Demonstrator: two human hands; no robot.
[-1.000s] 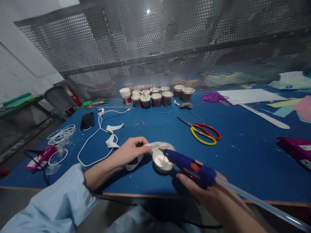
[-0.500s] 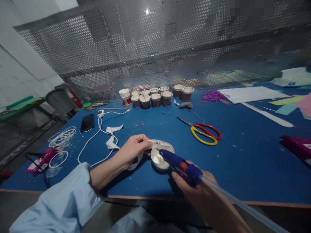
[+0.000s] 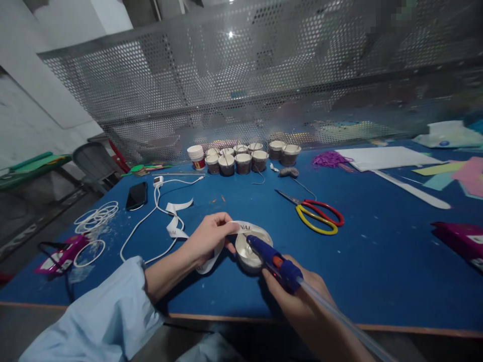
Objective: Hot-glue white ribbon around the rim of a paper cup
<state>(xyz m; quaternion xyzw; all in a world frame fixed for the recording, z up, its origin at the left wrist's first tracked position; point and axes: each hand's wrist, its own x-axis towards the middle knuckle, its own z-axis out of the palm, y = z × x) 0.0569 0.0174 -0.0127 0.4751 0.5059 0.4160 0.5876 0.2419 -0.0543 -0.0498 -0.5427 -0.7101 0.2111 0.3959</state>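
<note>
My left hand (image 3: 212, 234) pinches a white printed ribbon (image 3: 251, 227) at the rim of a small paper cup (image 3: 248, 262) on the blue table. The ribbon's free length loops down under my left wrist, and some of it lies curled on the table further left. In my right hand (image 3: 298, 289) is a blue glue gun (image 3: 269, 255) with an orange part and a long clear glue stick out of its back. Its nozzle points at the ribbon and the cup's rim; whether it touches cannot be told. The cup stands between both hands.
Several wrapped cups (image 3: 243, 163) and a stack of paper cups (image 3: 196, 157) stand at the back. Scissors (image 3: 316, 216) lie right of centre. A phone (image 3: 136, 196), a white cable (image 3: 130, 239), purple string (image 3: 328, 159) and white sheets (image 3: 385, 157) are around the table (image 3: 370, 261).
The camera view has tilted slightly, so the table sits a little lower. The glue gun has shifted slightly left over the cup. Both hands keep their holds.
</note>
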